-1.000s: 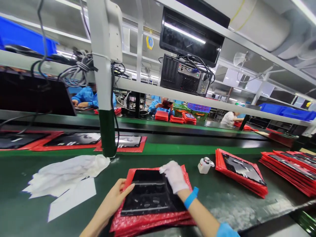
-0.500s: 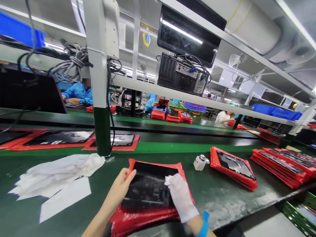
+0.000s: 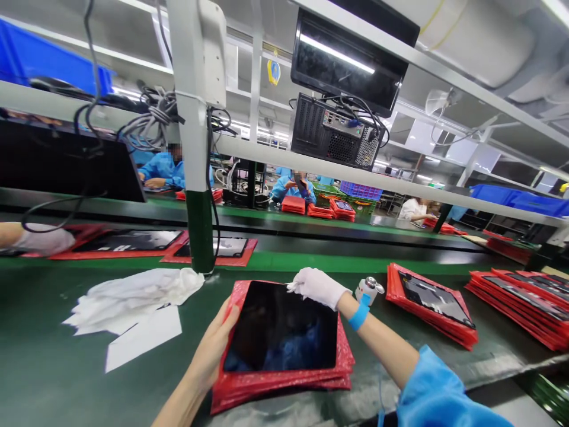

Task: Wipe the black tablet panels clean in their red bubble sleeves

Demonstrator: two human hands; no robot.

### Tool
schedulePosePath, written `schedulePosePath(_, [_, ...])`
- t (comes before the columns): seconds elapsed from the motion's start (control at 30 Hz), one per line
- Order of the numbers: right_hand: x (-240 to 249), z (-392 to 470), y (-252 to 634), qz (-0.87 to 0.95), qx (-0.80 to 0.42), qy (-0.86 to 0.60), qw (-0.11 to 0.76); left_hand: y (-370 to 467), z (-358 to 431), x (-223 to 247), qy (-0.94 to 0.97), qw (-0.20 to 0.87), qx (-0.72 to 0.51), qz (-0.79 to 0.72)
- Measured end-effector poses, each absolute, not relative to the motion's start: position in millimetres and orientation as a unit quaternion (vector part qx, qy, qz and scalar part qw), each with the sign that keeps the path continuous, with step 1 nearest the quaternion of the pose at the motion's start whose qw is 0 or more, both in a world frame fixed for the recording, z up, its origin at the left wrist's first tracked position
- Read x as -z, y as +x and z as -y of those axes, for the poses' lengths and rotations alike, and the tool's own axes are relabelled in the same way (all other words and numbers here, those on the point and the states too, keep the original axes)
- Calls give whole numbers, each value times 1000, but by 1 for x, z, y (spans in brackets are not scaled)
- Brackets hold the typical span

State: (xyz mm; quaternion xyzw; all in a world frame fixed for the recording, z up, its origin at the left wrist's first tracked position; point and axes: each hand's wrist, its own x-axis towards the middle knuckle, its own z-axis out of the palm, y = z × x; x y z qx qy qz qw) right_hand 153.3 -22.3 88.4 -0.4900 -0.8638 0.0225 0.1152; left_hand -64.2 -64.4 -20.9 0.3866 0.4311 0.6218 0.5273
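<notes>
A black glass screen panel (image 3: 280, 329) lies on a stack of red bubble-wrap pouches (image 3: 284, 382) on the bench. My left hand (image 3: 216, 338), bare, grips the panel's left edge, thumb on the rim and fingers mostly hidden at the side. At the panel's top edge my right hand (image 3: 317, 286), in a white glove, pinches a small white wipe (image 3: 291, 287) against the glass. Just beyond my right wrist stands a white bottle with a metal cap (image 3: 370, 287), partly hidden by a blue wrist strap (image 3: 360, 311).
Left lie crumpled white cloths (image 3: 133, 296) and a white sheet (image 3: 144, 339). Red-wrapped panels (image 3: 431, 302) are stacked at right, with another pile (image 3: 515, 302) beyond. A green post (image 3: 199, 231) rises behind the cloths. A co-worker's gloved hand (image 3: 44, 239) reaches in at far left.
My right hand has moved from the panel's right side up to its top edge with the wipe. The smears on the glass look fainter. A co-worker's gloved hand has appeared at far left.
</notes>
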Motion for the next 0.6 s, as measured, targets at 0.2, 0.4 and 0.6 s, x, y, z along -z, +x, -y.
schedulePosePath(0.2, [-105,63,155,849,183,-474,142,-49,57,18,377,574,-601,-409])
schedulePosePath(0.4, [-63,29,166,842,109,-493,188,-24,38,23,341,406,-688,-496])
schedulePosePath(0.6, [-71,22,187,855,48,-481,189,-29,19,33,271,432,-700,-500])
